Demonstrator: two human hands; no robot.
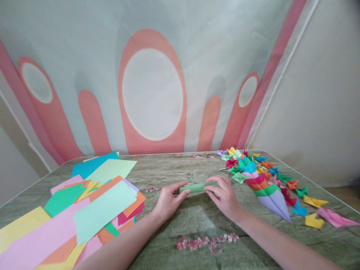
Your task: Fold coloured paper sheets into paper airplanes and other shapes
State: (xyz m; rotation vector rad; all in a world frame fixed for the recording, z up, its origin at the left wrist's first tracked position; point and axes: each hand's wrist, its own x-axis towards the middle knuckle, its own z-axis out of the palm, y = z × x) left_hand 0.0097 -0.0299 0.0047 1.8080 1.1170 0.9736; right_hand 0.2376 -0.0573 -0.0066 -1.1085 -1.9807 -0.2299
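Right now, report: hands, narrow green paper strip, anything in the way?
Left hand and right hand pinching opposite ends of narrow green paper strip. Flat multicoloured paper sheets left, folded multicoloured paper shapes right; neither lies over it.

Bare left hand point(170, 198) and bare right hand point(224, 197) grip opposite ends of a narrow, folded, pale-green paper strip point(194, 187) over the grey-brown wood-grain desk point(157, 170). Overlapping multicoloured paper sheets point(104, 213) lie left; multicoloured folded paper pieces point(268, 190) lie right.
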